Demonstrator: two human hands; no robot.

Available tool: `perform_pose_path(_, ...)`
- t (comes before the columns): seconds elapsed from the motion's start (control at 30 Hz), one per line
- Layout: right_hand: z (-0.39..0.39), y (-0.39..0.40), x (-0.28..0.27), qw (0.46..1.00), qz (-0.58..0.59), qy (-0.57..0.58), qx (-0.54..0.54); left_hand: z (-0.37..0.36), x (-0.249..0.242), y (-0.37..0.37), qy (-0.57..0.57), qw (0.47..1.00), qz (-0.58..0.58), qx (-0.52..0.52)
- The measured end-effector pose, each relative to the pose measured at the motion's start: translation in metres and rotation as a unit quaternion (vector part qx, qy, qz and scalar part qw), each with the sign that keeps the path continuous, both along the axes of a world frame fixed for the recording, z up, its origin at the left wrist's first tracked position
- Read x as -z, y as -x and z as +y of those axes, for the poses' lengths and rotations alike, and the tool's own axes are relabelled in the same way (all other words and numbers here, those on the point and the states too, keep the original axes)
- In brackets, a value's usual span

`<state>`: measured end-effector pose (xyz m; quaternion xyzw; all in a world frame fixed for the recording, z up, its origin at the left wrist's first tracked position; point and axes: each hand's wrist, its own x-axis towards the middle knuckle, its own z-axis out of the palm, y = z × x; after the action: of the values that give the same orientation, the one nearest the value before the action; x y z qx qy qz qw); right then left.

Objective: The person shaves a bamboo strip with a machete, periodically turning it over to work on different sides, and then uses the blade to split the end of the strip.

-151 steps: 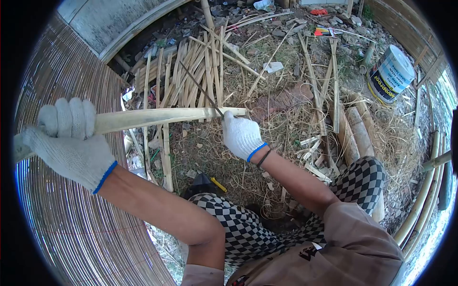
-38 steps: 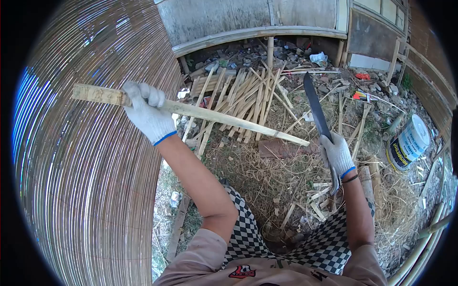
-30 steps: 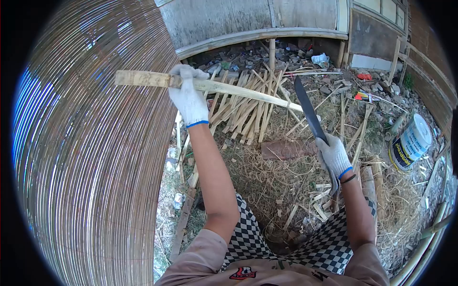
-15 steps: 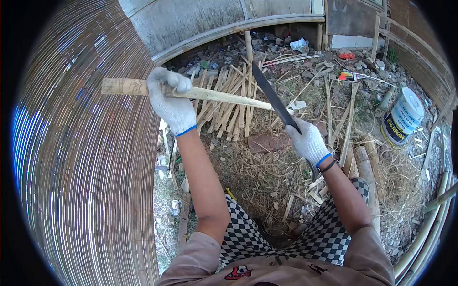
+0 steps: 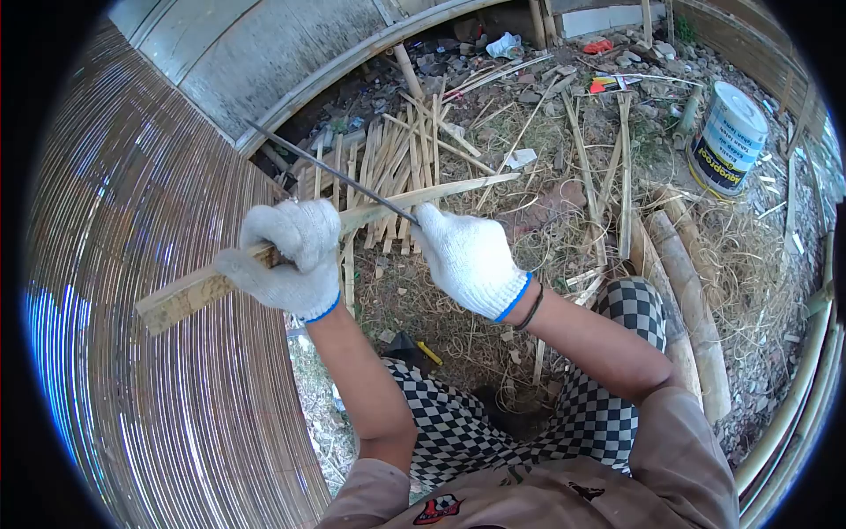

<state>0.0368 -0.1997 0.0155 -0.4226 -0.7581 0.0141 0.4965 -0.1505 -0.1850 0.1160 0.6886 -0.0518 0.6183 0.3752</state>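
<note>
My left hand [image 5: 295, 260], in a white knit glove with a blue cuff, is wrapped around a split bamboo strip [image 5: 187, 298]. The strip slants from lower left to upper right, its tapered end pointing away past my right hand. My right hand [image 5: 471, 260], gloved alike, grips a machete [image 5: 326, 167] whose handle is hidden in the fist. Its long dark blade reaches up and left, seen nearly edge-on, and overlaps the strip just beyond my left hand.
Cut bamboo strips [image 5: 388, 167] lie piled ahead. Thick bamboo pieces [image 5: 687, 273] rest beside my right knee, near a paint bucket [image 5: 730, 141]. A slatted bamboo screen [image 5: 159, 388] fills the left side. A yellow-handled tool [image 5: 429, 353] lies between my legs; shavings cover the ground.
My left hand has lowered, tilting the strip's thick end down. My right hand has moved left toward it, and the machete blade has swung left across the strip. The view has shifted.
</note>
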Motion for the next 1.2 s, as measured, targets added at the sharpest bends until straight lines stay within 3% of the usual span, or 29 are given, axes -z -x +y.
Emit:
perform_pose_path(0.23,-0.004,0.007,0.019,0.989,-0.134,0.041,0.051,-0.041,0.036,-0.011,-0.022,0.994,-0.006,-0.109)
perform_pose_path(0.37,0.023,-0.012,0.045,0.986,-0.077,0.15,0.017,-0.042,0.034,-0.015,0.008,0.995,-0.034,-0.094)
perform_pose_path(0.5,-0.024,0.0,0.008,0.994,-0.076,0.063,-0.037,-0.037,0.033,-0.011,-0.008,0.998,-0.023,-0.065)
perform_pose_path(0.57,-0.016,0.008,0.019,0.999,-0.04,0.017,-0.024,-0.04,0.033,-0.011,-0.006,0.997,-0.017,-0.079)
perform_pose_path(0.63,0.001,0.005,0.03,0.996,-0.013,0.089,-0.008,-0.039,0.034,-0.01,-0.006,0.993,-0.038,-0.114)
perform_pose_path(0.77,-0.018,0.007,0.018,0.998,-0.05,0.041,0.0,-0.038,0.035,-0.007,-0.023,0.995,-0.016,-0.096)
perform_pose_path(0.93,-0.005,0.016,0.035,0.998,-0.038,0.052,0.008,-0.036,0.035,-0.009,-0.018,0.993,-0.04,-0.113)
perform_pose_path(1.07,-0.028,0.02,0.013,0.995,-0.057,0.072,-0.03,-0.029,0.034,-0.002,-0.026,0.993,-0.034,-0.107)
perform_pose_path(1.2,0.005,0.016,0.033,0.994,-0.06,0.09,0.012,-0.035,0.036,-0.002,0.004,0.992,-0.045,-0.117)
